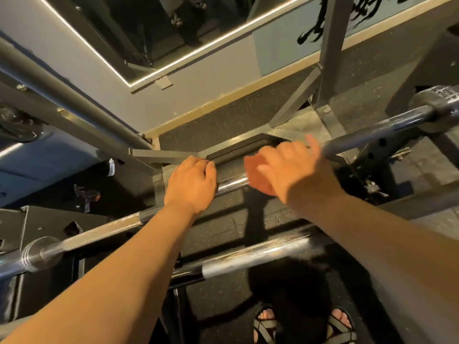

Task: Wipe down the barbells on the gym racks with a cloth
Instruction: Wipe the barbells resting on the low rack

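A chrome barbell (232, 182) runs across the rack from the lower left to the upper right. My left hand (191, 183) grips its shaft with the fingers curled over the top. Just to the right, my right hand (291, 170) holds an orange cloth (257, 173) against the bar. That hand is blurred, with one finger sticking up. The cloth covers the stretch of shaft under the right hand. The barbell's left collar (41, 253) and right sleeve (433, 112) are both in view.
A second chrome bar (253, 254) lies lower and nearer to me. Grey rack uprights (331, 53) stand at the back right, and a perforated black post (375, 150) is beside the bar. A mirror (159, 28) hangs on the wall. My sandalled feet (303, 321) stand on black rubber flooring.
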`<state>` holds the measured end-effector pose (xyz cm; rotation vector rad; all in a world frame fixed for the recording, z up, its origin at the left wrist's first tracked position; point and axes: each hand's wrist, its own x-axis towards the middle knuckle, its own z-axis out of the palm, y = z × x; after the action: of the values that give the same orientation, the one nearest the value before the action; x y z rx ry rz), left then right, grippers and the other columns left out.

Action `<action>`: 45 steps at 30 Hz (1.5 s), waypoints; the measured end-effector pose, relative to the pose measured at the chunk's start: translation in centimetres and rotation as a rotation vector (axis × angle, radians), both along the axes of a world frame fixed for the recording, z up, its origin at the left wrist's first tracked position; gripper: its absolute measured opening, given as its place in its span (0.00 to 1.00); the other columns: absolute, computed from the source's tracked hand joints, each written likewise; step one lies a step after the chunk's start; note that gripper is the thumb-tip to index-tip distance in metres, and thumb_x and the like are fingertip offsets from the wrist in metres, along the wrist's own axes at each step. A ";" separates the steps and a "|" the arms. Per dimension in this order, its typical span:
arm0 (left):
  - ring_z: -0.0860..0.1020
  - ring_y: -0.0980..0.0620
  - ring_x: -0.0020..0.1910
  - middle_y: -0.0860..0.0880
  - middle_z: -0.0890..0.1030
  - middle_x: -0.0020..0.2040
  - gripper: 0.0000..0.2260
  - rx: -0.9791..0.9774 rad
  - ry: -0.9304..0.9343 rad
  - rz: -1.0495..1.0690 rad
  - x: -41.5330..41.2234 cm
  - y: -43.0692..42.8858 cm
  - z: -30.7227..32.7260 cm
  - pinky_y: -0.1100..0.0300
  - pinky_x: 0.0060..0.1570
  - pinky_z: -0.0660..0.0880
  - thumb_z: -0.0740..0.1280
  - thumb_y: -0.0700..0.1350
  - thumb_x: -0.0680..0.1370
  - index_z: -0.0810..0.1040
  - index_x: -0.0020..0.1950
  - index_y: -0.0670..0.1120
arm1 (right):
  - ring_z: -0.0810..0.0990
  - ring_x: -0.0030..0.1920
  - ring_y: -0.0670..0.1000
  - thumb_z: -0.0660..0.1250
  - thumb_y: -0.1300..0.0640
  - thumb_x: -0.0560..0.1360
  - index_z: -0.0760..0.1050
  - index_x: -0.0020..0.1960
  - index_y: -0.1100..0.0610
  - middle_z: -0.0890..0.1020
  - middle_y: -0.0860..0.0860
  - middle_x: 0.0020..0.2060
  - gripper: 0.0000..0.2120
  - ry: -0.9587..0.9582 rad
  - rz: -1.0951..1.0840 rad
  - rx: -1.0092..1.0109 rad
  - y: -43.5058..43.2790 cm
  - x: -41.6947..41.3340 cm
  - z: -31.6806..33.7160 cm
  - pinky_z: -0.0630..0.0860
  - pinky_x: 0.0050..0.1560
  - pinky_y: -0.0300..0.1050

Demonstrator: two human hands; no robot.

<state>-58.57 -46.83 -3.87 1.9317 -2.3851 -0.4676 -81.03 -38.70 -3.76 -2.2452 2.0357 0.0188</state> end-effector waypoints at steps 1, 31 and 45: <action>0.74 0.48 0.56 0.49 0.78 0.56 0.21 0.002 0.006 0.003 0.1 -0.1 0.0 0.46 0.63 0.72 0.50 0.54 0.85 0.81 0.57 0.48 | 0.73 0.59 0.59 0.55 0.49 0.82 0.70 0.59 0.52 0.75 0.53 0.56 0.11 0.019 -0.050 -0.046 0.5 -0.3 0.0 0.59 0.71 0.70; 0.61 0.48 0.79 0.44 0.69 0.77 0.32 -0.028 -0.033 -0.643 -2.2 0.5 0.2 0.50 0.79 0.56 0.38 0.58 0.83 0.65 0.79 0.44 | 0.66 0.72 0.62 0.55 0.59 0.85 0.52 0.81 0.62 0.58 0.64 0.77 0.26 -2.090 -1.550 -0.648 -2.7 8.2 1.7 0.68 0.67 0.48; 0.60 0.51 0.80 0.48 0.69 0.78 0.25 -0.038 -0.023 -0.664 -1.9 0.3 -0.1 0.54 0.79 0.54 0.44 0.55 0.87 0.66 0.79 0.47 | 0.74 0.66 0.52 0.58 0.48 0.85 0.51 0.81 0.53 0.70 0.51 0.70 0.29 -1.815 -1.565 -0.371 -3.1 11.3 1.3 0.77 0.56 0.37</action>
<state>-60.51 -46.54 -4.01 1.0839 -2.9818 -0.4065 -69.70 -41.79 -2.45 0.3396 1.6399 -1.6437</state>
